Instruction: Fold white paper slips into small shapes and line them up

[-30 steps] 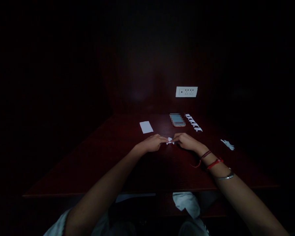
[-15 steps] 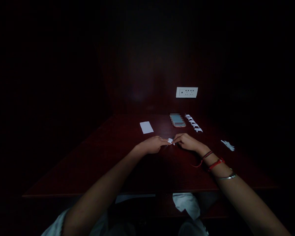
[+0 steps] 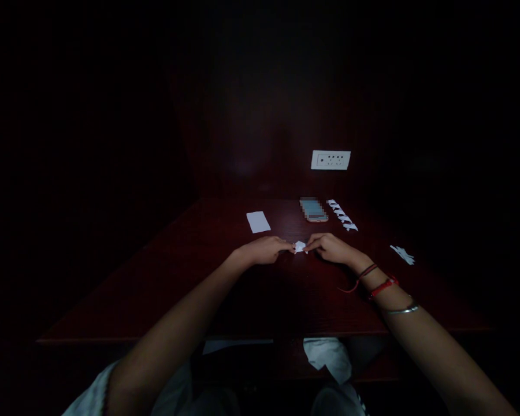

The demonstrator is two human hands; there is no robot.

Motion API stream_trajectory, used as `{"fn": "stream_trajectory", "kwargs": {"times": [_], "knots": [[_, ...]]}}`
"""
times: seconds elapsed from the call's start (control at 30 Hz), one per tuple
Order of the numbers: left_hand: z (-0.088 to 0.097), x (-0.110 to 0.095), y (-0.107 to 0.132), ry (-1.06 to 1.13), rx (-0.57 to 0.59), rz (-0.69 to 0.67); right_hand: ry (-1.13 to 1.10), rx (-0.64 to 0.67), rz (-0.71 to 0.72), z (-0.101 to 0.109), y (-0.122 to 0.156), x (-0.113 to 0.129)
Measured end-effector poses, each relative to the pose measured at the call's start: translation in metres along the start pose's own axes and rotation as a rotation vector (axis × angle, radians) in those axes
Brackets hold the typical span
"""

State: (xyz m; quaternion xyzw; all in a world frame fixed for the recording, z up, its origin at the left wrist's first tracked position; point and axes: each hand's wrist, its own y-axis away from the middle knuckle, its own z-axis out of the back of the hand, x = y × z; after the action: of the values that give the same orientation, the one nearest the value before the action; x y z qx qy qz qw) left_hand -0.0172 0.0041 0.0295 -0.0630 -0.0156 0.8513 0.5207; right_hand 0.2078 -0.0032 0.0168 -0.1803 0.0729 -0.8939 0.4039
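Note:
A small white folded piece of paper (image 3: pixel 300 247) lies on the dark red table between my two hands. My left hand (image 3: pixel 266 250) comes in from the left, its fingertips closed at the paper's left edge. From the other side, my right hand (image 3: pixel 330 248) has its fingers bent and its fingertips on the paper's right edge. Beyond my left hand lies a flat white sheet of paper (image 3: pixel 258 222). The finer folds of the small piece are too small to make out.
A phone (image 3: pixel 314 210) lies past my right hand, beside a row of several folded white papers (image 3: pixel 342 215). White paper strips (image 3: pixel 402 255) lie at the right. A socket panel (image 3: pixel 330 160) is on the back wall. The table's front edge (image 3: pixel 286 336) runs under my forearms.
My left hand has shifted slightly left and its extended finger has drawn back off the folded paper, so more of it shows. My right hand stays at its right edge.

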Motion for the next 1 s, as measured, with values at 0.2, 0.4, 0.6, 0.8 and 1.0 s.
{"fn": "stream_trajectory", "kwargs": {"times": [0.2,0.4,0.6,0.8,1.0], "knots": [[-0.003,0.001,0.002,0.008,0.003,0.089,-0.133,-0.095,-0.103,-0.002,-0.002,-0.001],[-0.005,-0.003,0.0,0.009,-0.01,0.048,-0.214,-0.18,-0.307,-0.012,-0.01,-0.01],[-0.008,-0.007,-0.002,0.013,-0.018,0.067,-0.488,-0.132,-0.48,-0.016,-0.015,-0.009],[-0.008,-0.009,-0.004,0.022,0.015,0.088,-0.544,-0.186,-0.624,-0.02,-0.021,-0.012],[-0.008,-0.015,-0.006,0.004,0.043,0.108,-0.438,-0.112,-0.546,-0.022,-0.023,-0.019]]}}
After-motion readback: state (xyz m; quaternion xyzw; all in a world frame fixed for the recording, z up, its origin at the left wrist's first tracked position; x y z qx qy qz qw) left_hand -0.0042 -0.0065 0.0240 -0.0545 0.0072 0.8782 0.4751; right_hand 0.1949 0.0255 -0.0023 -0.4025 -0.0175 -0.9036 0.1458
